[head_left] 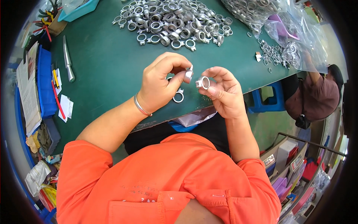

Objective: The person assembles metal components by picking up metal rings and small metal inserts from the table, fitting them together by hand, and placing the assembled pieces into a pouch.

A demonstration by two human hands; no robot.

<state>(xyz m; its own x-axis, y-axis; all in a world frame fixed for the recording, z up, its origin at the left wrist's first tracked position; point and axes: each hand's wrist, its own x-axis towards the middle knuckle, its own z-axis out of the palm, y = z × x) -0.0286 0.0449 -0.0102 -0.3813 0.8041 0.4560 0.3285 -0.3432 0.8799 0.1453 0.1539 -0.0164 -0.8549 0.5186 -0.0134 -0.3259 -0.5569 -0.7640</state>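
Observation:
Above the near edge of a green table, my left hand [164, 76] pinches a silver metal ring [189, 74] between thumb and fingers. Close beside it, my right hand [225, 91] grips another metal ring [203, 82] with a small lug on its side. The two rings are held a short way apart. Below my left hand a loose ring [178, 97] lies on the tabletop, with part of something beside it hidden by the fingers. Farther back spreads a large heap of similar rings [171, 22].
A clear bag of rings [253, 11] and a scatter of thin rings [274, 52] lie at the far right. On the left are a pointed metal tool [67, 59] and a blue bin [46, 84]. Another person [313, 93] sits right of the table, near a blue stool [268, 99].

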